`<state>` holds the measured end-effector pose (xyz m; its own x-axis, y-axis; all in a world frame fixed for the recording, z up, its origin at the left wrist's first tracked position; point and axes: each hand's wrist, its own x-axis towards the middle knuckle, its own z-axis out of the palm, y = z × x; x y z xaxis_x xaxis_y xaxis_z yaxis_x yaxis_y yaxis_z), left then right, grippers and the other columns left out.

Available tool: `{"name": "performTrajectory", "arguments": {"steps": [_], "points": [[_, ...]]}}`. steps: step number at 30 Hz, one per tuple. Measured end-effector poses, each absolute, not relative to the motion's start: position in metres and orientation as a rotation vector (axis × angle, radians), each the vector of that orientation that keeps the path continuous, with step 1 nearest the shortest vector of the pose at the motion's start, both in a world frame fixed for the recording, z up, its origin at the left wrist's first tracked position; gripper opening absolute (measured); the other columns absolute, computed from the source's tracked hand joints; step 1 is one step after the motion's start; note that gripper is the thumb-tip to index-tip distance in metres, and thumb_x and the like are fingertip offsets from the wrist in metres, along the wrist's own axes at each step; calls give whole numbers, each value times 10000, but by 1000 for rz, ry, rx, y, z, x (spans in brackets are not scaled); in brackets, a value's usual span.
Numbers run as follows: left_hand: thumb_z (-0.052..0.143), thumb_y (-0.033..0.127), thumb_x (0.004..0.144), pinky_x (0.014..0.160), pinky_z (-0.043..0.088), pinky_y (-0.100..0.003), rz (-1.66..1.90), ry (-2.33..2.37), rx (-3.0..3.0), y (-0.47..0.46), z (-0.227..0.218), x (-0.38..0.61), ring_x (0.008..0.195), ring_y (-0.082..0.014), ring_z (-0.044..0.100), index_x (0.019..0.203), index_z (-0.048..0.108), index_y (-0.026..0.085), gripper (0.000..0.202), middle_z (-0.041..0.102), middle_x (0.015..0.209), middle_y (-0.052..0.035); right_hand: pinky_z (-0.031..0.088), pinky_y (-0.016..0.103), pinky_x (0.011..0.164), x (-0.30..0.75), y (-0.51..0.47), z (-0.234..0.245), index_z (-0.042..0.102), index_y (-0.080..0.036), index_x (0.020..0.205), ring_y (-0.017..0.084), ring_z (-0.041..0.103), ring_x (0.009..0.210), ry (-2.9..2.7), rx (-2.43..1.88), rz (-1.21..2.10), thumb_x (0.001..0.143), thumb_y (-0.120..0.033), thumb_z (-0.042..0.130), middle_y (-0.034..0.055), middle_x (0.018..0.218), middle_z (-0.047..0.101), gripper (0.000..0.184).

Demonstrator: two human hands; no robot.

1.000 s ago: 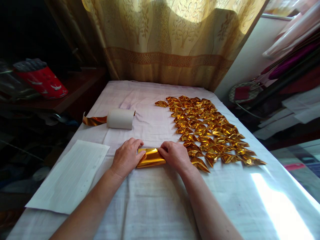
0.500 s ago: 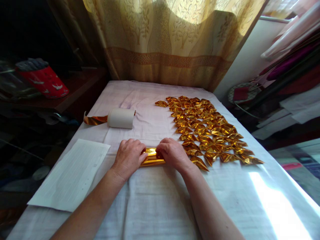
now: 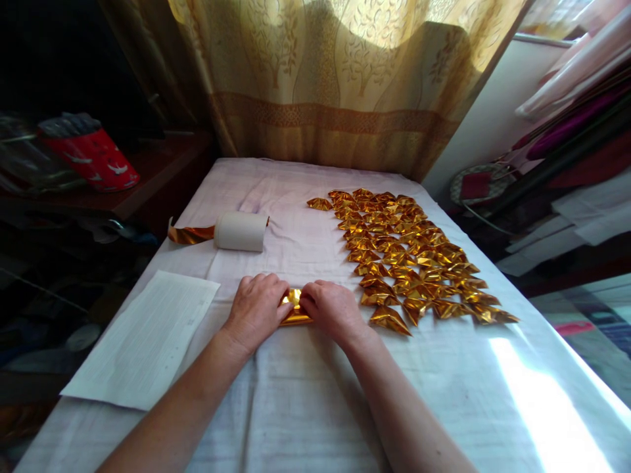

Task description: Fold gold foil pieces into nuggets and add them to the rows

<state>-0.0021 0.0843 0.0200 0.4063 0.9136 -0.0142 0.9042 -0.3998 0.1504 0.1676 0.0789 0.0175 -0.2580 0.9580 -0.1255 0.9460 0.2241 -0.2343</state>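
Note:
A shiny gold foil paper (image 3: pixel 296 318), folded into a narrow strip, lies flat on the white cloth between my hands. My left hand (image 3: pixel 259 307) is closed over its left end, thumb pressed on the foil. With fingers bent together, my right hand (image 3: pixel 331 309) pinches the strip's right part. The fingertips of both hands are partly hidden. Just right of my right hand, rows of folded gold foil ingots (image 3: pixel 394 255) spread over the cloth, the nearest one (image 3: pixel 389 319) close to my wrist.
Behind my left hand lies a white paper roll (image 3: pixel 241 232) with a copper-coloured strip (image 3: pixel 192 234) sticking out. A printed sheet (image 3: pixel 145 338) rests at the left. A red container (image 3: pixel 98 157) stands on a dark cabinet (image 3: pixel 162 164). A patterned curtain (image 3: pixel 320 118) hangs behind the table.
My right hand has moved left along the foil, nearer to my left hand, so less of the strip shows between them. My left hand stays at the left end.

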Motion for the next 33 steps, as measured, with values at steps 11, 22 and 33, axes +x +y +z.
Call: {"name": "performTrajectory", "arguments": {"steps": [11, 22, 33], "points": [[634, 402, 873, 847, 390, -393, 37, 1605, 2506, 79, 27, -3, 1019, -261, 578, 964, 644, 225, 200, 659, 1022, -50, 318, 247, 659, 173, 70, 14, 665, -221, 928, 150, 577, 837, -2296, -1802, 614, 864, -243, 639, 13, 915, 656, 72], [704, 413, 812, 902, 389, -408, -38, 1588, 2454, 74, 31, -2, 1088, -280, 548, 1061, 614, 233, 320, 628, 1097, -57, 393, 258, 758, 180, 51, 9, 682, -223, 1013, 189, 600, 935, -2258, -1741, 579, 854, -273, 671, 46, 1015, 656, 166], [700, 441, 818, 897, 408, -405, -89, 1572, 2434, 73, 36, -2, 1115, -281, 540, 1074, 606, 231, 344, 618, 1131, -59, 409, 293, 766, 172, 48, 1, 663, -214, 1023, 216, 593, 920, -2207, -1804, 492, 842, -456, 705, 65, 1001, 651, 305]]}}
